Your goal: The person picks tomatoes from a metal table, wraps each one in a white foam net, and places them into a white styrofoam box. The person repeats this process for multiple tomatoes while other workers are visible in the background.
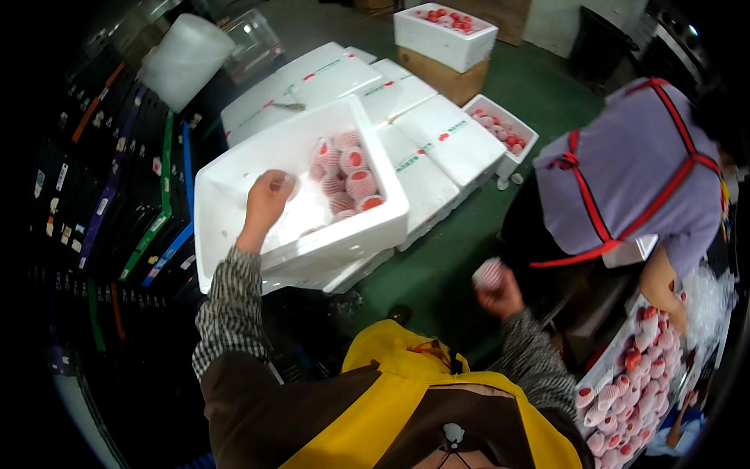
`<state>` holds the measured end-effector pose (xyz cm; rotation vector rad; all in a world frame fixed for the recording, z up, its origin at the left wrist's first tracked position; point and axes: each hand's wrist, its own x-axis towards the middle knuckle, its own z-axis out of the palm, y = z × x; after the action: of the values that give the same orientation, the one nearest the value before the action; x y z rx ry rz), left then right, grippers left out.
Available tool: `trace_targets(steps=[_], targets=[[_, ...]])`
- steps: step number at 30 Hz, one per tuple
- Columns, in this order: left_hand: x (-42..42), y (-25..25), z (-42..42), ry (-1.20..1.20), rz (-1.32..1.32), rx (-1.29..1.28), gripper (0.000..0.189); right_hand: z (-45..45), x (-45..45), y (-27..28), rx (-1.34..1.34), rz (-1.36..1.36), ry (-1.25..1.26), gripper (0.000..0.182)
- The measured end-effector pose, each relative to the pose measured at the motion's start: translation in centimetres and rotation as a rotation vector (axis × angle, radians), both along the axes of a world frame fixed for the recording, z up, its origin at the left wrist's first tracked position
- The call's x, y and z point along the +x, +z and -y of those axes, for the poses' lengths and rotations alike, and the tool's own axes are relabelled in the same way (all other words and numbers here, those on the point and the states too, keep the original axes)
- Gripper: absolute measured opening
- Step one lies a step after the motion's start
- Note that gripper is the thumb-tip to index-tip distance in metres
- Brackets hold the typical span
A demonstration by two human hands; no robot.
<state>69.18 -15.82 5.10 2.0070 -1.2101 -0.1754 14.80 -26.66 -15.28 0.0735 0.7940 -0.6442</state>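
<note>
My left hand is inside a large white foam box, its fingers curled. Something pale and translucent shows at the fingertips; whether they grip it is unclear. Red fruits in foam net sleeves lie piled in the right part of this box, to the right of that hand. Well to the right of the box, over the green floor, my right hand holds a single red fruit in a foam net sleeve. This hand is slightly blurred.
Closed white foam boxes stand beyond the open one. Dark stacked crates line the left. Two open fruit boxes stand farther back. A co-worker reaches over a long tray of sleeved fruit at right.
</note>
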Motion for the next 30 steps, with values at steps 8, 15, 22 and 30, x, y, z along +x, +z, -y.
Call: trace_targets(steps=[8,15,22,30], targets=[[19.3,-16.4,1.5,0.097,0.328,0.601,0.104,29.1,8.9,16.8,-0.468,-0.184,-0.416,0.082],[15.8,-21.1,8.2,0.388,-0.211,0.558,0.099,14.0,10.1,10.0,-1.400,-0.946,0.195,0.033],[18.4,-12.5,7.7,-0.629,-0.952,0.027,0.037,-10.5,3.2,2.8,-0.936,-1.075,0.668,0.034],[-17.6,0.9,9.0,-0.731,-0.487,-0.178,0.078,-15.2,2.7,14.6,-1.271,-0.971,-0.118,0.056]])
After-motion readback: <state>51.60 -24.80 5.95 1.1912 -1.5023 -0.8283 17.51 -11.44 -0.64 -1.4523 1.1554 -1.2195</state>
